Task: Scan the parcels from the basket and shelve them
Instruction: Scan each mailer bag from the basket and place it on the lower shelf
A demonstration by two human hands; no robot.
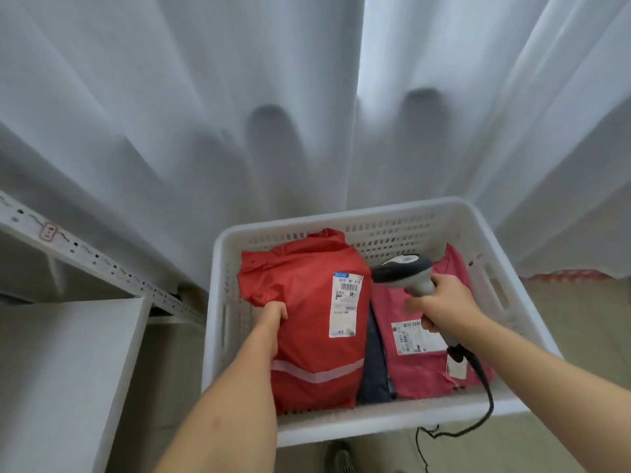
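Two parcels beside red parcel [307, 322], basket [375, 425], curtain [205, 114]

left hand [273, 314] grips red parcel [307, 322] | right hand [444, 305] holds scanner [404, 269]

A basket [368, 425] is placed to the right of a shelf rack [68, 353], with a curtain [205, 114] hung behind both. Three parcels are stood in the basket: a large parcel [307, 336] at the left, a thin parcel [374, 370] wedged in the middle, and another parcel [420, 367] at the right. The large parcel is gripped at its left edge by the left hand [273, 314]. A scanner [406, 271] is held in the right hand [444, 302] above the right parcel, just beside the large parcel's label [345, 303], and its cable [478, 397] is trailed over the basket's near rim.
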